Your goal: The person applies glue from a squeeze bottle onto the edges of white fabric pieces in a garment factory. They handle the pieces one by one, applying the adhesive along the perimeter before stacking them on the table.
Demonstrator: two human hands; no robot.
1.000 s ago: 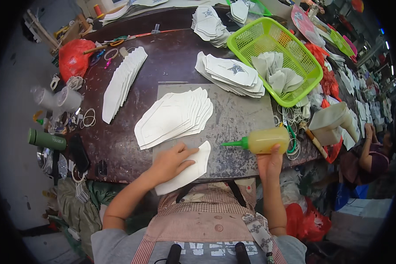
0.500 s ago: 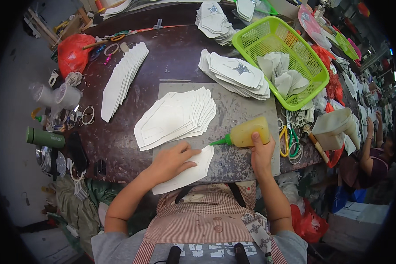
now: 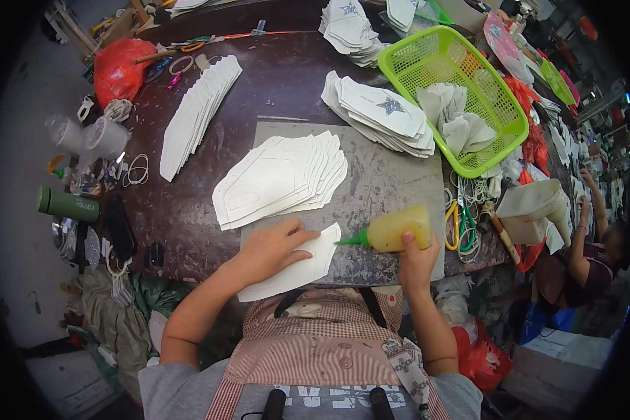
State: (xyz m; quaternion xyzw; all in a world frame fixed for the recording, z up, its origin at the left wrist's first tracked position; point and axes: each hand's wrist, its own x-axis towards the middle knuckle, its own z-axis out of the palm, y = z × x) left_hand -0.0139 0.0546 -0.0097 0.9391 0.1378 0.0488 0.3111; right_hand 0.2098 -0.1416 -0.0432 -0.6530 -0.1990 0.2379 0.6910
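On the grey work mat (image 3: 392, 175) at the near edge of the dark table (image 3: 273, 77), you are pinning a single white cut piece (image 3: 297, 269) flat with your left hand (image 3: 269, 248), fingers spread over its upper left part, while your right hand (image 3: 416, 255) is wrapping closed around a yellow squeeze bottle (image 3: 395, 229). That bottle is lying almost level, its green nozzle (image 3: 350, 241) pointing left at the piece's right edge and sitting just beside it; whether the tip is touching, you cannot tell from this view. The piece is running long from lower left to upper right, its lower end hanging off the mat's near edge toward your apron. Your left hand is on it, so the right is the one with reach to travel along that edge. Just beyond your left hand on the mat, a fanned stack of white pieces (image 3: 280, 178) is crowding the far side, leaving bare mat mainly to the right of it, behind the bottle. Right of the mat, scissors (image 3: 458, 224) are lying near the bottle's base, and a green basket (image 3: 455, 91) is standing farther back.
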